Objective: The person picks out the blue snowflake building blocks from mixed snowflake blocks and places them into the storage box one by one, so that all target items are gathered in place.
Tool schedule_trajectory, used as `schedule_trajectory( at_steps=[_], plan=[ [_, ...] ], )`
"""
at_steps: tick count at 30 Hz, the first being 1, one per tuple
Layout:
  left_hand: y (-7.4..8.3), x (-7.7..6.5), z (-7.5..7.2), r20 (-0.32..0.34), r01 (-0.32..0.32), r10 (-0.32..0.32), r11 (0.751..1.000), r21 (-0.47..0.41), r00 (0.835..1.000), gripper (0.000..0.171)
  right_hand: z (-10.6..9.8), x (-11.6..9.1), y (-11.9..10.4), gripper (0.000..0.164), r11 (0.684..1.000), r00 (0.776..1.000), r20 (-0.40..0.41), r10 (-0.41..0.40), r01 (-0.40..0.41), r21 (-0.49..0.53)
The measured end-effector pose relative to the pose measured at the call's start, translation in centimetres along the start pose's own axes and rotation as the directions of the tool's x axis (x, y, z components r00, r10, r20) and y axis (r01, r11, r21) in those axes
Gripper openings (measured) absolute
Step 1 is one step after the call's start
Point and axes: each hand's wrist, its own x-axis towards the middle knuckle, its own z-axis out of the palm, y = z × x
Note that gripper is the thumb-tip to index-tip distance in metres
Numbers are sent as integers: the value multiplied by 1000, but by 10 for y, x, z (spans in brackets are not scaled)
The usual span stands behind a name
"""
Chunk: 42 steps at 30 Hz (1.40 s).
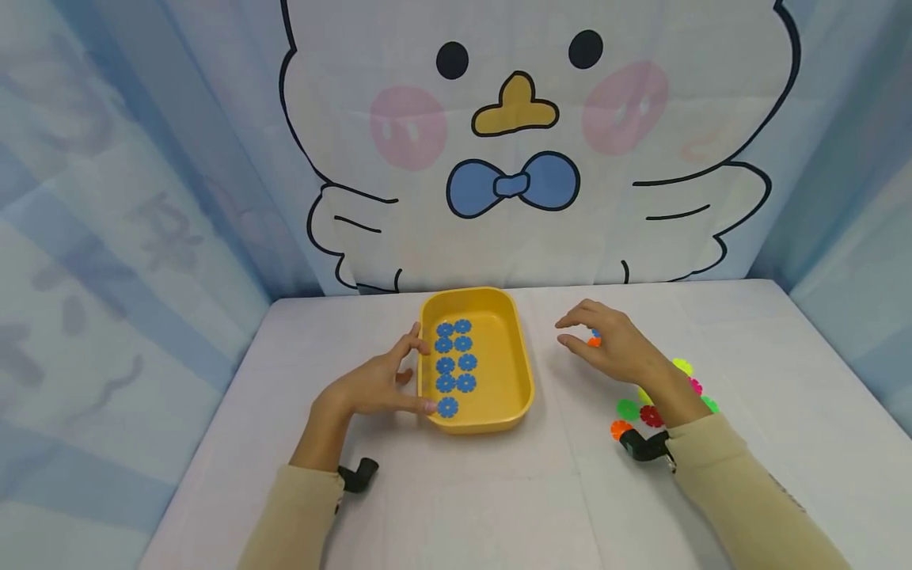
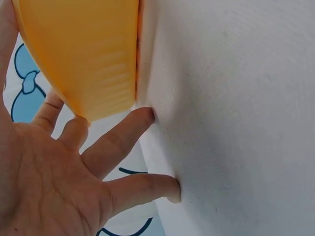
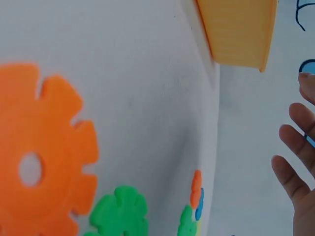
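Observation:
A yellow plastic tray (image 1: 502,356) stands on the table with blue flower-shaped pieces (image 1: 466,362) in two columns along its left half. My left hand (image 1: 374,385) holds the tray's left side, thumb and index finger over the rim. In the left wrist view, other fingers (image 2: 133,132) spread below the tray wall (image 2: 93,64) toward the table. My right hand (image 1: 606,340) hovers right of the tray, thumb and fingers apart with nothing between them. Beneath it, an orange piece (image 1: 594,342) and a blue one show partly, the rest hidden by the hand.
Loose flower pieces in several colours lie under and beside the right forearm, including a green piece (image 1: 628,409), a red piece (image 1: 651,416) and an orange piece (image 3: 54,157). A printed cartoon curtain (image 1: 513,245) hangs along the table's back edge.

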Motion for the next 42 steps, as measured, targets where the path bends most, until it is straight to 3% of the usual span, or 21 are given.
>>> schedule_trajectory(
  at_steps=[9, 23, 34, 42],
  plan=[
    [1, 3, 0, 3, -5, 5, 1000, 10, 1000, 85, -8, -14, 16, 19, 994, 994, 10, 107, -107, -8],
    [-1, -1, 1, -8, -10, 10, 1000, 20, 1000, 84, -21, -19, 40, 19, 993, 994, 14, 110, -109, -41],
    [-1, -2, -1, 13, -37, 37, 999, -21, 999, 84, -17, -21, 54, 23, 981, 979, 79, 186, -182, -65],
    [-2, -1, -1, 6, -36, 36, 999, -13, 999, 84, -22, -20, 57, 26, 963, 950, 174, 260, -242, -121]
  ],
)
